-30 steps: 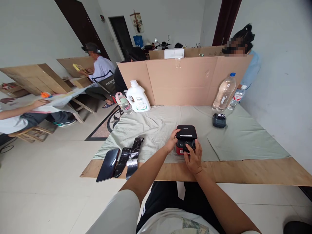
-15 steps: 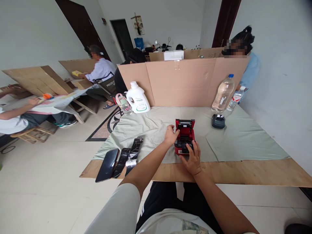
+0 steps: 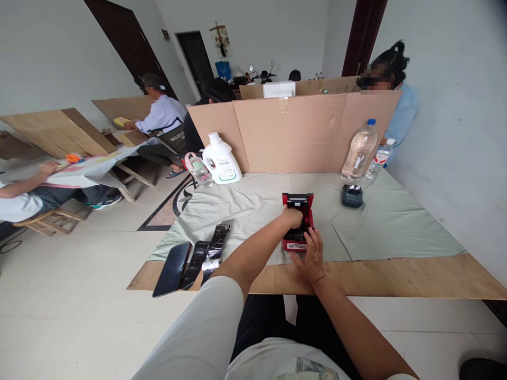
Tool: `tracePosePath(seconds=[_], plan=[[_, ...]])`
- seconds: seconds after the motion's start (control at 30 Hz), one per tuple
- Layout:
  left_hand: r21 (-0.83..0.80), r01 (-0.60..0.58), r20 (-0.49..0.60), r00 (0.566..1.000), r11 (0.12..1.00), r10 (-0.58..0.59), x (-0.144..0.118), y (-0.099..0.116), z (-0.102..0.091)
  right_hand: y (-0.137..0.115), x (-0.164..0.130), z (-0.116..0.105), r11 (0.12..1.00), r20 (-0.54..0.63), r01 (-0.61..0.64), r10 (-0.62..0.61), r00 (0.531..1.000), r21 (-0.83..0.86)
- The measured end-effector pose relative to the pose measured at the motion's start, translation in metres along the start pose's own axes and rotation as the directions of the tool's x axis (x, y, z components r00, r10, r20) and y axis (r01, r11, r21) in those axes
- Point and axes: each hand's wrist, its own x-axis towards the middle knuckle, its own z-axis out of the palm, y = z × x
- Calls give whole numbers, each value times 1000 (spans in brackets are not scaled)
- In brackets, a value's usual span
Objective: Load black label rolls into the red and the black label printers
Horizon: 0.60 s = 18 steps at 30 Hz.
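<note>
A small red and black label printer (image 3: 297, 246) stands on the cloth in front of me with its lid (image 3: 298, 199) tipped up. My left hand (image 3: 292, 216) reaches down into its inner bay, the back of the hand facing me; the fingertips are hidden, so I cannot see what they touch. At the front right corner, my right hand (image 3: 312, 258) grips the body, fingers along the right side and thumb low at the front. Several rolls of black ribbon (image 3: 219, 241) lie to the left, partly unwound, next to a dark flat tablet-like thing (image 3: 171, 269).
A cardboard screen (image 3: 293, 137) borders the back of the table. Before it stand a white jug (image 3: 222, 160), a pink-lidded bottle (image 3: 199, 171), a large clear bottle (image 3: 359, 150) and a smaller water bottle (image 3: 380, 158). A small dark device (image 3: 352, 196) lies at right. Other people sit beyond.
My left hand has moved from the printer's left edge into its inner bay. My right hand stays at the front right corner. The view has shifted slightly.
</note>
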Motion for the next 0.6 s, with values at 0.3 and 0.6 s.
tracePosePath(seconds=[0.3,0.6], plan=[[430,-56,204,978,901,-36,-32,26,-32,1,1,1,1000,-54,1,0,999,31],[-513,69,246,967,856,69,-67,-38,-95,2,0,2,1000,-32,-5,6,999,21]])
